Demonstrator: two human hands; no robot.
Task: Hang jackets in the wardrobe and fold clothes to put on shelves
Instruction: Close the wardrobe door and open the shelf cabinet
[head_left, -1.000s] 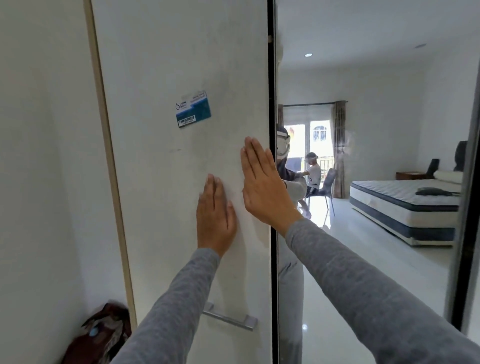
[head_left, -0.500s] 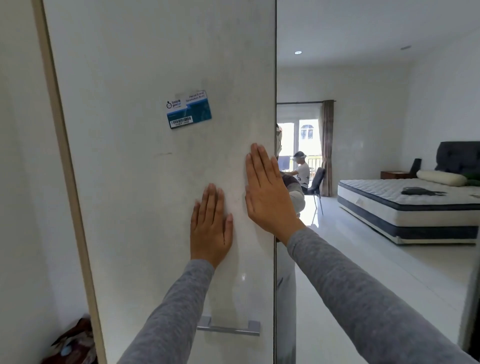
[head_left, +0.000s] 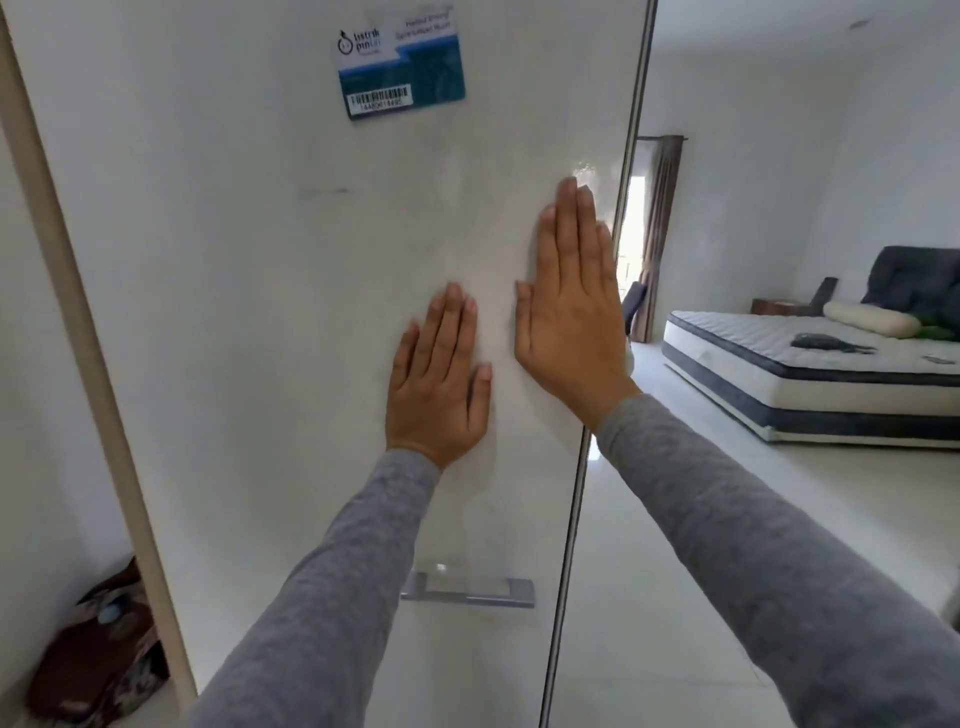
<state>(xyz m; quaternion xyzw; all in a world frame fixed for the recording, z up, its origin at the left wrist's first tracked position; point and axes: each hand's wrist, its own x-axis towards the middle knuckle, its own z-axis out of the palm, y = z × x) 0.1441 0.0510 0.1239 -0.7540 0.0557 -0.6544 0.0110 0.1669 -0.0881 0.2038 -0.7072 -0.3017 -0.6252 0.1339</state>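
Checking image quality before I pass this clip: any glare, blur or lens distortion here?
Head view: a glare spot on the glossy door just above the right hand; the window beyond is blown out; the door's straight edges bow from wide-angle distortion; the left hand looks sharp.

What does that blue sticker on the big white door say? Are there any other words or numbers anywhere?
"listrik pintar": the logo at the top left of the blue and white sticker on the white door.
"14480618495": under the sticker's barcode; the digits are small, so this reading is unsure.
Two short lines at the sticker's top right: too blurred to read.
No other text shows anywhere else.
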